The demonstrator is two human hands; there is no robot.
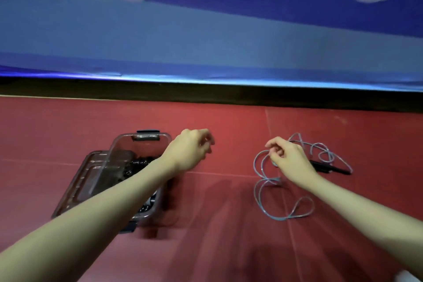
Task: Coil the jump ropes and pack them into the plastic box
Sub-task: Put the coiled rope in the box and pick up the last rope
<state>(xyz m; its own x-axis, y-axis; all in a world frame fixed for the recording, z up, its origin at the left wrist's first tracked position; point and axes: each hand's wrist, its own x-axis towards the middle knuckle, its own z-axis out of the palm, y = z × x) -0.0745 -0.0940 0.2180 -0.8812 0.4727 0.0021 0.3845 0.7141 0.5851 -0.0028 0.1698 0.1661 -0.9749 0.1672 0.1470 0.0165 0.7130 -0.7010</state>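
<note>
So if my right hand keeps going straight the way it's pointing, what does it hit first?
Probably the blue jump rope: your right hand points left and slightly away, fingertips right at a loop of it. Whether they already touch it is unclear.

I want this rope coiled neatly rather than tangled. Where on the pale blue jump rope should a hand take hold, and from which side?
Probably at the black handles, which lie flat on the red floor at the far right end of the pale blue jump rope. Come from above and pinch across them: they are rigid and mark the rope's ends, while the cord sprawls in loose loops.
</note>
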